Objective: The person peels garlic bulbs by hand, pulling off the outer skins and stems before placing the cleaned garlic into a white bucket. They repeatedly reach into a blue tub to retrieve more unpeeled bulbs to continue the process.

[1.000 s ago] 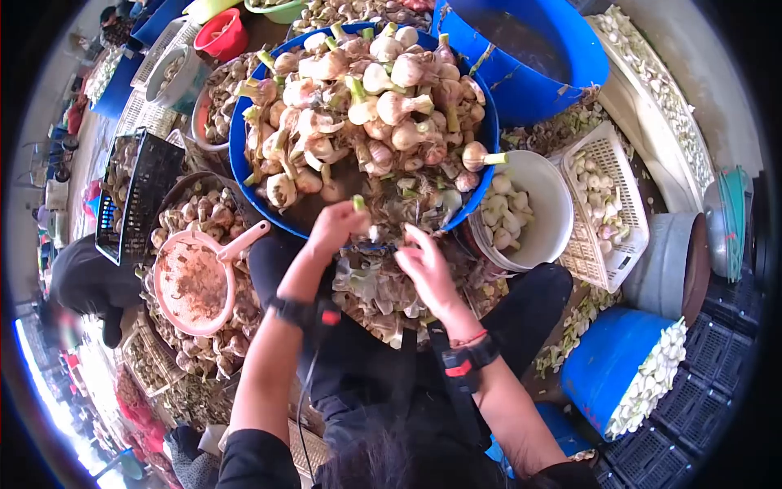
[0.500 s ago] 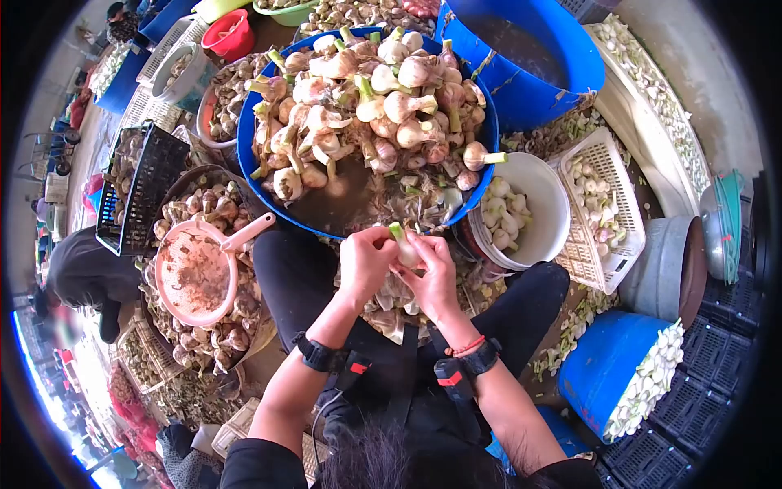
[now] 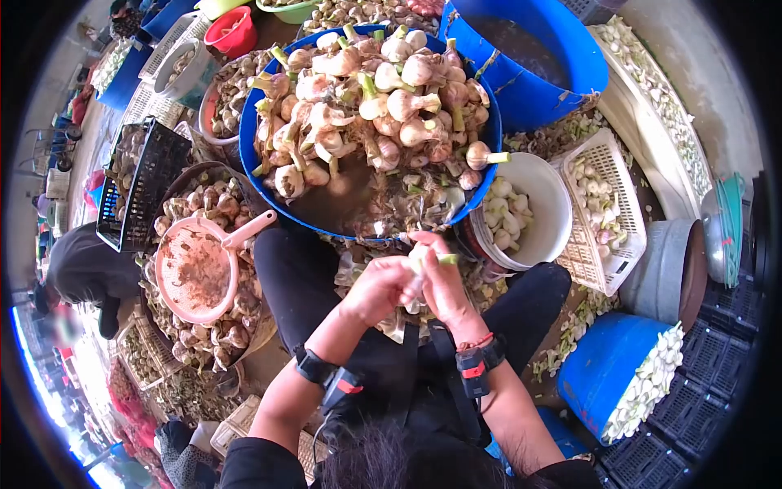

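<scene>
Garlic bulb [image 3: 419,261] sits mid-frame, over the person's lap, just near of the big tub's near rim. Its green stem stub [image 3: 447,259] points right.
Left hand [image 3: 376,287]: grip clamped on the bulb's left side, fingers curled round it.
Right hand [image 3: 446,285]: grip clamped on the right side, fingertips over the top by the stub. Both hands touch the bulb and each other.
Loose peel pile [image 3: 354,269] lies on the lap, under and left of the hands.
Far of the hands: blue tub [image 3: 245,143], heaped with unpeeled stemmed garlic on its far side.
Right of the tub, touching it: white bucket [image 3: 562,204], holding peeled bulbs [image 3: 505,220].
Further right, just beside the bucket: white slotted basket [image 3: 623,244], also with garlic in it.
Left of the lap: pink scoop [image 3: 248,231] resting on a pan of garlic, handle pointing towards the tub.
Far right: blue barrel [image 3: 562,57].
</scene>
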A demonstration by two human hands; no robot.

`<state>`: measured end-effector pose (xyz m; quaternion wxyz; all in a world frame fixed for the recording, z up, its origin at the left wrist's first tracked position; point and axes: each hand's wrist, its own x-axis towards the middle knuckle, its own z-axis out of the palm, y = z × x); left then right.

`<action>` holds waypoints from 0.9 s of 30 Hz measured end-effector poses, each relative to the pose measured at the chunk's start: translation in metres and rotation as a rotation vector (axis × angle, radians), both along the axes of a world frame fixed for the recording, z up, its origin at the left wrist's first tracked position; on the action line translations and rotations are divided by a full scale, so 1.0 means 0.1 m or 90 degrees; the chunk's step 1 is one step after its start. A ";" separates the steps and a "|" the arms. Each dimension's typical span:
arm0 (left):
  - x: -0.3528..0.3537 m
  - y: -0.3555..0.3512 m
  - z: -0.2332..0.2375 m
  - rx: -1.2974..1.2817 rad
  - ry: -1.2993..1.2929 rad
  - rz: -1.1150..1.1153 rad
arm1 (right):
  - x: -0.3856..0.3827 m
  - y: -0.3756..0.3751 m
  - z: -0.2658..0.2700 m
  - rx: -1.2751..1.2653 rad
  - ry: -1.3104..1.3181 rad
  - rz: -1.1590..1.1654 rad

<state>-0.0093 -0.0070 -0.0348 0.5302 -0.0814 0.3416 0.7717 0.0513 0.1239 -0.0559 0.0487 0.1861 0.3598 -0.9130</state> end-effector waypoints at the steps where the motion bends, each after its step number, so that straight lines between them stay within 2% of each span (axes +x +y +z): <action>1: -0.03 -0.04 -0.04 0.063 -0.131 0.064 | -0.03 -0.03 0.03 0.002 0.029 -0.076; 2: -0.07 -0.06 -0.09 0.099 -0.209 0.124 | -0.05 -0.04 0.04 0.007 0.059 -0.155; 3: -0.09 -0.06 -0.10 0.070 -0.243 0.168 | -0.05 -0.04 0.01 -0.005 0.076 -0.170; 6: -0.16 -0.14 -0.24 0.048 -0.288 0.263 | 0.00 0.05 -0.02 -0.001 0.097 -0.110; 8: -0.17 -0.25 -0.40 -0.111 -0.078 0.253 | 0.02 0.15 -0.03 0.016 0.073 -0.103; 9: -0.16 -0.31 -0.41 -0.187 0.091 0.187 | -0.01 0.19 0.05 0.035 0.025 -0.124; 10: -0.11 -0.35 -0.42 -0.189 0.089 0.185 | -0.04 0.22 0.09 0.052 -0.024 -0.146; 12: -0.04 -0.39 -0.41 -0.373 0.281 -0.057 | -0.02 0.35 -0.05 0.054 -0.013 -0.129; 14: -0.01 -0.42 -0.39 -0.372 0.310 -0.296 | -0.04 0.48 -0.11 0.035 -0.023 -0.116; 16: -0.08 -0.44 -0.40 -0.447 0.416 -0.426 | -0.04 0.78 -0.13 -0.105 0.099 -0.158; 18: -0.26 -0.45 -0.50 -0.539 0.601 -0.209 | -0.05 1.32 0.18 -0.284 0.179 -0.340; 19: -0.44 -0.45 -0.53 -0.575 0.667 -0.145 | 0.00 1.60 0.29 -0.324 0.159 -0.430; 20: -0.63 -0.40 -0.65 -0.588 0.652 -0.022 | 0.04 1.78 0.35 -0.362 0.137 -0.521; 21: -0.89 -0.38 -0.89 -0.658 0.729 0.049 | 0.06 1.81 0.30 -0.358 0.136 -0.520; 22: -1.17 -0.40 -1.31 -0.669 0.641 0.098 | 0.10 1.84 0.19 -0.287 0.109 -0.497; 23: -1.40 -0.31 -1.44 -0.796 0.569 0.073 | 0.13 1.87 0.09 -0.214 0.082 -0.474; 24: -1.52 -0.18 -1.48 -0.845 0.471 0.109 | 0.10 1.75 0.03 -0.216 0.064 -0.431; 26: -1.62 0.09 -1.65 -0.891 0.444 0.211 | -0.02 1.42 -0.05 -0.149 -0.050 -0.398; 27: -1.63 0.15 -1.65 -0.938 0.436 0.196 | -0.09 1.24 -0.02 -0.105 -0.110 -0.371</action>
